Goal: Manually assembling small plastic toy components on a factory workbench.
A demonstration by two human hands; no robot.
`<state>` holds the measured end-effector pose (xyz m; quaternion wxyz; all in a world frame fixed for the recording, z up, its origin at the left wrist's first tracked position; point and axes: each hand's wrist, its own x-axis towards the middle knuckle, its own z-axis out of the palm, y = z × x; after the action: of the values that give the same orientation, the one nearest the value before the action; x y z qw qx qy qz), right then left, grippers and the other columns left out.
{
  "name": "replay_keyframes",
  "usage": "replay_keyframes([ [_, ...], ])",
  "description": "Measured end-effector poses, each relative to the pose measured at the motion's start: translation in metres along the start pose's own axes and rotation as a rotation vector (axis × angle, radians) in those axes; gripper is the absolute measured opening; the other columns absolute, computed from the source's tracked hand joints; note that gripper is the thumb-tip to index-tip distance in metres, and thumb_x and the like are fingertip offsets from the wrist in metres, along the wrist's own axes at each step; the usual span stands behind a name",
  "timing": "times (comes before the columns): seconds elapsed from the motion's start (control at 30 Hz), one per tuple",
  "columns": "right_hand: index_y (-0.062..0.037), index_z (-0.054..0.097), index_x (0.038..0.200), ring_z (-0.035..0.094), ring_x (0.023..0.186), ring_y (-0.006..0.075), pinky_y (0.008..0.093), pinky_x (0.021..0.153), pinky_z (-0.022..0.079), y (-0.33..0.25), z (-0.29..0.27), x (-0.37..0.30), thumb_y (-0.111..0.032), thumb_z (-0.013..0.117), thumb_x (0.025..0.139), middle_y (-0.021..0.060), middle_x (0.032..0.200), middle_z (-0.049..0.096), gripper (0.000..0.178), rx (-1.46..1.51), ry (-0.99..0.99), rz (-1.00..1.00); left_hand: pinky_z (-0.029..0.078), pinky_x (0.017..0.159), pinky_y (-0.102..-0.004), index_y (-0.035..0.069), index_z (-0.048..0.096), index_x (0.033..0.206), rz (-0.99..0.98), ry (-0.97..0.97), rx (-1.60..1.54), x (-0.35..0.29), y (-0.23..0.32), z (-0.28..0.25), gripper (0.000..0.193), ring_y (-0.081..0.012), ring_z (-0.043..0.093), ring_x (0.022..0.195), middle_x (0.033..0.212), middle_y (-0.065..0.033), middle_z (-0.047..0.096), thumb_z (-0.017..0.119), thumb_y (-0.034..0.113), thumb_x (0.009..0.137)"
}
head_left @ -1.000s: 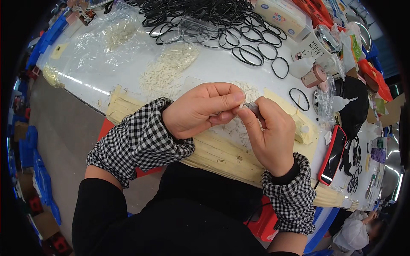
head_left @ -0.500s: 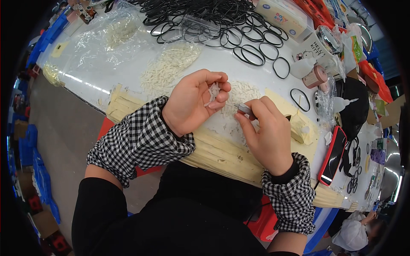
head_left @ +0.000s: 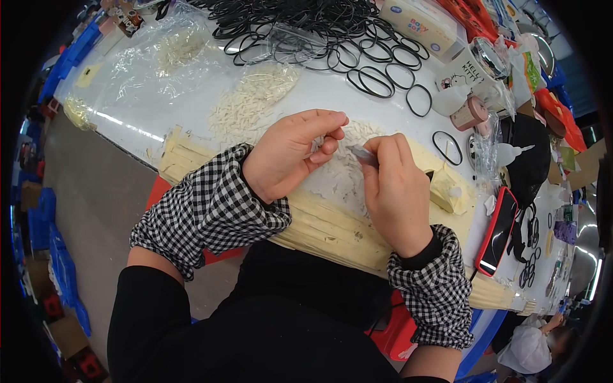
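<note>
My left hand [head_left: 278, 156] is curled, palm partly up, around several small whitish pieces [head_left: 317, 144], most of them hidden by the fingers. Its thumb and index fingertip meet near the top. Just to the right, my right hand [head_left: 402, 201] pinches a small flat grey piece [head_left: 363, 154], its tip pointing toward the left fingers; I cannot tell its exact kind. Behind and below both hands, loose small whitish pieces [head_left: 364, 131] lie scattered on the white table [head_left: 332, 96]. A larger heap of cream pieces [head_left: 246, 105] spreads beyond my left hand, partly in a clear bag.
Black rubber rings [head_left: 373, 82] pile up at the far side. Yellow tape [head_left: 338, 231] covers the near table edge. To the right are a yellow taped block [head_left: 450, 191], a red-cased phone [head_left: 497, 231], a pink jar [head_left: 470, 113] and a black cap [head_left: 529, 153].
My left fingers have closed further over the whitish pieces, thumb and index now together. My right hand has turned slightly, the grey piece now pointing up and left.
</note>
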<state>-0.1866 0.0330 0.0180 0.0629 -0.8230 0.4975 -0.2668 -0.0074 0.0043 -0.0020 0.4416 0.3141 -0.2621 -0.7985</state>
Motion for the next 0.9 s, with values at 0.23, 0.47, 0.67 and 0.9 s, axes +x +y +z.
replay_keyframes([
  [0.23, -0.0033, 0.053, 0.092, 0.057, 0.063, 0.0279, 0.0353, 0.052, 0.047, -0.004, -0.005, 0.003, 0.003, 0.062, 0.074, 0.0095, 0.087, 0.054, 0.021, 0.055, 0.15, -0.05, 0.032, 0.055, -0.0164, 0.002, 0.058, 0.098, -0.127, -0.187, 0.133, -0.005, -0.001, 0.004, 0.015, -0.0029, 0.04, 0.064, 0.077, 0.0035, 0.05, 0.054, 0.017, 0.096],
  [0.47, -0.003, 0.057, 0.09, 0.06, 0.065, 0.0251, 0.0325, 0.055, 0.049, -0.003, -0.007, 0.003, 0.006, 0.064, 0.068, 0.0089, 0.084, 0.057, 0.025, 0.178, 0.201, -0.1, 0.033, 0.055, -0.0157, 0.0, 0.059, 0.101, -0.129, -0.24, 0.072, -0.003, 0.001, 0.003, 0.018, -0.0022, 0.04, 0.065, 0.08, 0.0032, 0.052, 0.055, 0.018, 0.096],
  [0.67, -0.0026, 0.058, 0.089, 0.06, 0.066, 0.024, 0.031, 0.055, 0.048, -0.005, -0.01, 0.003, 0.008, 0.067, 0.069, 0.0089, 0.08, 0.058, 0.025, 0.277, 0.207, -0.039, 0.035, 0.055, -0.0156, 0.0, 0.061, 0.105, -0.086, -0.267, 0.026, -0.003, 0.0, 0.001, 0.021, -0.002, 0.041, 0.065, 0.086, 0.0011, 0.061, 0.057, 0.018, 0.095],
  [0.9, -0.0022, 0.059, 0.087, 0.06, 0.064, 0.0222, 0.0297, 0.053, 0.048, -0.007, -0.011, 0.003, 0.007, 0.068, 0.07, 0.0086, 0.079, 0.059, 0.021, 0.303, 0.225, -0.101, 0.035, 0.055, -0.0158, 0.001, 0.061, 0.097, -0.088, -0.263, 0.02, -0.006, 0.002, 0.005, 0.019, -0.0023, 0.039, 0.064, 0.083, 0.0011, 0.062, 0.056, 0.019, 0.096],
])
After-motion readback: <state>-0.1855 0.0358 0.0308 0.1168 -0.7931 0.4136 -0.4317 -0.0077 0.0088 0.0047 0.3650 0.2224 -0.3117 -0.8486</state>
